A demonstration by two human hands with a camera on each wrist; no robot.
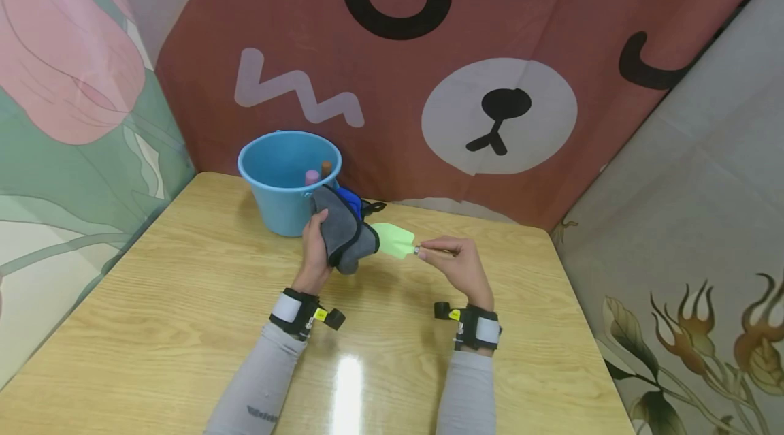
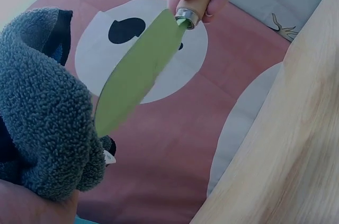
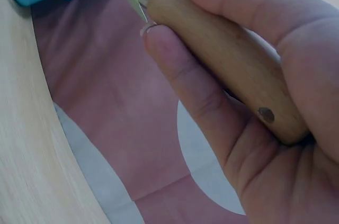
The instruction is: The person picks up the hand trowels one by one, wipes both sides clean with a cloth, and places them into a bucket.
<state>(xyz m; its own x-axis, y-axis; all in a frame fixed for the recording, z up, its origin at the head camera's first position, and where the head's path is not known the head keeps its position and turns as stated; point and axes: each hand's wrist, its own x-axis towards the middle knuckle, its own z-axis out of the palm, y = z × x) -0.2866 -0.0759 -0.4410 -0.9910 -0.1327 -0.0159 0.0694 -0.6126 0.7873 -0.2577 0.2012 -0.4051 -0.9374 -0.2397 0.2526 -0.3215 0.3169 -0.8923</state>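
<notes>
My left hand (image 1: 315, 251) grips a bunched grey fluffy towel (image 1: 340, 227) with black edging; a blue part (image 1: 350, 202) shows behind it. In the left wrist view the towel's looped pile (image 2: 47, 107) fills the left side. My right hand (image 1: 461, 269) pinches the wooden handle (image 3: 228, 60) of a small garden trowel between thumb and fingers. The trowel's light green blade (image 1: 394, 240) points left, its tip meeting the towel's edge; whether they touch I cannot tell. A metal collar (image 2: 187, 17) joins blade and handle.
A light blue bucket (image 1: 269, 207) stands at the back left of the wooden table (image 1: 392, 367), with a pink handle end (image 1: 312, 177) and a brown one (image 1: 327, 168) inside. A black loop (image 1: 373, 207) lies beside it. Printed curtains (image 1: 294, 26) hang behind the table.
</notes>
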